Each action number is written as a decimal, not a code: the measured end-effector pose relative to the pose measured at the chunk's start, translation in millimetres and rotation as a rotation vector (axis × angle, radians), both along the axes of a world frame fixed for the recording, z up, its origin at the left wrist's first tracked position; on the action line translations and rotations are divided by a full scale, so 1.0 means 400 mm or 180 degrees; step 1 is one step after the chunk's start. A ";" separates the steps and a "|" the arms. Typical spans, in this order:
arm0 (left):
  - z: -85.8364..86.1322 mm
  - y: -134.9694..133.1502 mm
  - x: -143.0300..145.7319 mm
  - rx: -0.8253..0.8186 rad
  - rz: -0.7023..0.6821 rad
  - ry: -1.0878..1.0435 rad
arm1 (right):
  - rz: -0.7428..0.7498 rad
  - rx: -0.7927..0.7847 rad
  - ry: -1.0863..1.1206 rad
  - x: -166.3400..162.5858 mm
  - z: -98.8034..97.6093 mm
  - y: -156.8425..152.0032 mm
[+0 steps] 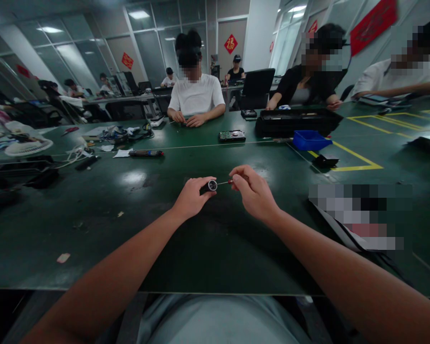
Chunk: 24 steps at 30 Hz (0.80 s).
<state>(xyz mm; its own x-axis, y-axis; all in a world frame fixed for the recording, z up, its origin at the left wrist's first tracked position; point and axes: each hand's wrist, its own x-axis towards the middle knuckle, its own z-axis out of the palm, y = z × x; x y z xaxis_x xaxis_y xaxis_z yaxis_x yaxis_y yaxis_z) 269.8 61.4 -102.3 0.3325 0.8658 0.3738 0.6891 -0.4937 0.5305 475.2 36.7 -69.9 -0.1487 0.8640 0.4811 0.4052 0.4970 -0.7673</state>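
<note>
Between the fingers and thumb of my left hand [193, 196] is a short black cylinder [208, 186], which looks like a small flashlight. Its round, silver-rimmed end faces right and toward me. My right hand [252, 190] grips a thin screwdriver [230, 181] with a reddish collar; most of its handle is hidden by the fingers. The metal shaft points left and its tip reaches the cylinder's rimmed end. Whether the tip is inside or just touching the rim, I cannot tell. Both hands are held over the green table [215, 258].
Ahead lie a hard drive [232, 136], a long black tray [297, 122] and a blue bin [311, 140]. A pen-like tool [146, 153] and tangled cables [118, 134] sit further left. A partly blurred booklet [354, 220] is at right. Other people sit around the table.
</note>
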 end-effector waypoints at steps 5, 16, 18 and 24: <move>-0.003 0.003 0.000 -0.0011 -0.0047 -0.0019 | -0.0078 -0.0178 0.0232 -0.004 0.000 0.005; 0.021 0.014 -0.019 0.0257 -0.0084 0.0336 | -0.0102 -0.1137 0.2110 0.000 -0.046 0.079; 0.017 0.019 -0.020 0.0159 -0.0059 0.0452 | -0.0341 -0.0941 0.1833 0.005 -0.047 0.081; 0.008 0.021 -0.022 0.0058 -0.0035 0.0505 | -0.0463 -0.0408 0.1323 0.008 -0.046 0.064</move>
